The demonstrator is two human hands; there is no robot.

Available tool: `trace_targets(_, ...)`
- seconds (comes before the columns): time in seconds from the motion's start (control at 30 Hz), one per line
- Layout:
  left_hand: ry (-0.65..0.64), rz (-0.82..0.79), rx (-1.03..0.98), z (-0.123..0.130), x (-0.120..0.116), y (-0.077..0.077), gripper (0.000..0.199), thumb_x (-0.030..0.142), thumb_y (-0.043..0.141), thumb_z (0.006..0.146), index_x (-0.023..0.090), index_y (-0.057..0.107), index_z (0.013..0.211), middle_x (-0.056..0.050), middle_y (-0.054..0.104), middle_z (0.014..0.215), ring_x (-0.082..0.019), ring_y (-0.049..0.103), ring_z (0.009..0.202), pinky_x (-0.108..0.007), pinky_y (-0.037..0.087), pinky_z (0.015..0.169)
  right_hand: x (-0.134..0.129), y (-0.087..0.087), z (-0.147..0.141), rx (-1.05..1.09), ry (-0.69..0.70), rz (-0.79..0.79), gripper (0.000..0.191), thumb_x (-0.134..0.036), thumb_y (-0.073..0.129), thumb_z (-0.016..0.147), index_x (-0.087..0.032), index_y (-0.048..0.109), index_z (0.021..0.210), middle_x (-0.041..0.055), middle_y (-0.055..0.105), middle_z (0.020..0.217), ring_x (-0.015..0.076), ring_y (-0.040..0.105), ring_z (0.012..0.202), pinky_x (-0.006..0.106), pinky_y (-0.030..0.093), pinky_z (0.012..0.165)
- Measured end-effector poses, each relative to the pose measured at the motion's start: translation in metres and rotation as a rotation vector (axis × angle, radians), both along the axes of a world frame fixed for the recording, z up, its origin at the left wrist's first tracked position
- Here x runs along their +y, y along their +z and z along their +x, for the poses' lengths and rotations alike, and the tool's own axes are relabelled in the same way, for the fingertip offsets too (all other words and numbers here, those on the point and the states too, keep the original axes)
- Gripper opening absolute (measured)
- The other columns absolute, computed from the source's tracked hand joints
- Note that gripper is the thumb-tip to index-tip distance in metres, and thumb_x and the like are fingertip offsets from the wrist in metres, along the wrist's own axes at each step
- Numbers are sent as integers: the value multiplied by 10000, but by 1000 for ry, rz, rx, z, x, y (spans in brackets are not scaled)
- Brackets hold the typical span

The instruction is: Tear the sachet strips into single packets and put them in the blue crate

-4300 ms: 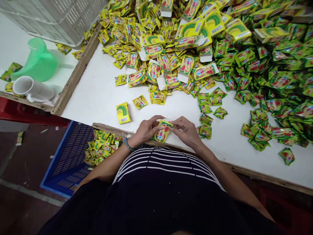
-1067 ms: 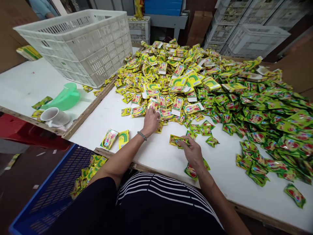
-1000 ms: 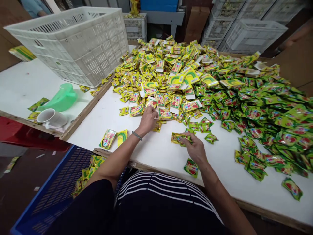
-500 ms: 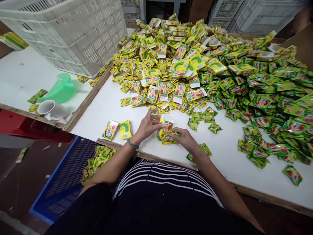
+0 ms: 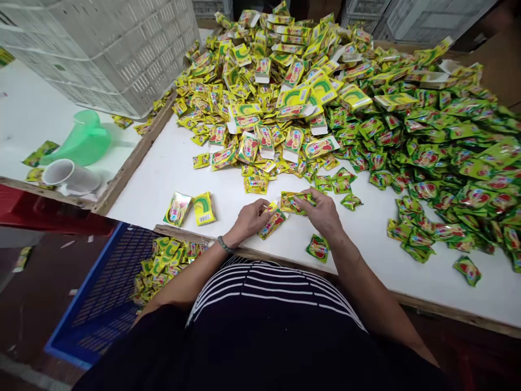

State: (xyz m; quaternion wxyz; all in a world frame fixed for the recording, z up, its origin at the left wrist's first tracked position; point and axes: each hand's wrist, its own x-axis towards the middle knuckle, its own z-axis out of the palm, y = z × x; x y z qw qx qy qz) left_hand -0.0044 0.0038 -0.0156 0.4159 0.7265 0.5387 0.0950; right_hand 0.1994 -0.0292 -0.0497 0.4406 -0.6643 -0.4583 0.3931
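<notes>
My left hand [image 5: 251, 220], with a beaded bracelet at its wrist, grips a small yellow-and-green carton [image 5: 273, 224] that slants over the table's front. To its right, my right hand [image 5: 321, 209] pinches shiny yellow-green sachets [image 5: 293, 202] near the carton's upper end; how many is unclear, as fingers cover part of them. A single green sachet [image 5: 318, 248] lies below my right hand. Left of my left hand, a carton showing its front [image 5: 178, 209] and a carton showing a barcode [image 5: 204, 208] rest side by side.
A large heap of cartons [image 5: 293, 98] and green sachets [image 5: 431, 152] covers the table's back and right. At left stand a white crate [image 5: 122, 54], a green scoop-like piece [image 5: 83, 142] and a white mug [image 5: 71, 177]. A blue basket [image 5: 87, 304] holding sachets sits below the edge.
My left hand has closed on the carton and tilted it nearer to me. My right hand has lifted sachets off the carton's front and moved slightly up and right. The view has shifted slightly.
</notes>
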Motion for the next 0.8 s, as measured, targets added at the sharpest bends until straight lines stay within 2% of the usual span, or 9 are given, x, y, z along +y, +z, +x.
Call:
trace_targets(0.1, -9, -18, 123, 1, -8, -1, 427, 484, 704, 760, 172, 644, 1045, -2, 630, 723, -154, 533, 645, -249, 328, 573, -5, -7, -8, -56, -1, -15, 347, -523, 631, 745, -190, 666, 834, 20, 643, 704, 192, 560, 692, 334, 444, 681)
trace_targets(0.17, 16, -26, 172, 1, -11, -4, 415, 470, 744, 725, 175, 661, 1006, -12, 647, 734, -164, 551, 656, -258, 330, 582, -7, -9, -10, -29, -6, -27, 345, -519, 632, 744, -190, 661, 842, 25, 652, 715, 196, 569, 694, 335, 446, 681)
trace_targets(0.23, 77, -42, 125, -1, -12, -7, 364, 453, 741, 732, 175, 664, 953, -6, 639, 699, -159, 551, 642, -259, 337, 580, -8, -10, -9, 31, -38, -25, 349, -516, 632, 751, -190, 655, 874, 31, 667, 760, 202, 589, 721, 335, 458, 697)
trace_targets(0.3, 146, -100, -29, -3, -12, -10, 371, 463, 747, 720, 168, 647, 921, -1, 640, 687, -149, 561, 635, -253, 362, 580, -7, -9, -4, 83, -30, -19, 347, -509, 632, 756, -190, 650, 893, 36, 676, 800, 206, 602, 752, 333, 464, 708)
trace_targets(0.43, 235, -294, -372, -6, -13, -11, 490, 500, 799, 639, 147, 604, 918, -17, 684, 772, -144, 615, 672, -256, 441, 623, -1, -4, 8, 1, 205, -44, 291, -465, 649, 751, -188, 669, 840, 21, 650, 715, 193, 574, 687, 323, 436, 668)
trace_targets(0.53, 225, -367, -436, -5, -13, -7, 543, 467, 858, 563, 135, 612, 915, -26, 704, 811, -149, 643, 714, -268, 480, 669, 7, 3, 11, -84, 378, 26, 229, -418, 675, 757, -197, 699, 810, 32, 669, 756, 200, 593, 728, 329, 437, 700)
trace_targets(0.6, 212, -411, -468, -2, -12, -4, 545, 437, 879, 540, 129, 622, 910, -28, 714, 819, -150, 658, 735, -275, 498, 705, 14, 6, 8, -105, 418, 115, 188, -388, 707, 748, -206, 717, 798, 43, 687, 831, 211, 618, 798, 336, 449, 745)
trace_targets(0.67, 223, -461, -539, 0, -11, -1, 546, 421, 889, 530, 126, 626, 908, -27, 722, 830, -144, 670, 744, -281, 510, 739, 19, 8, 1, -104, 387, 170, 166, -368, 723, 743, -211, 719, 796, 42, 687, 844, 208, 626, 810, 334, 459, 755)
trace_targets(0.8, 309, -508, -671, 2, -10, -1, 542, 376, 912, 504, 115, 631, 886, -24, 722, 810, -122, 665, 710, -258, 511, 718, 12, 6, -16, -100, 216, 187, 193, -382, 713, 766, -203, 693, 837, 35, 693, 817, 202, 629, 773, 332, 480, 734)
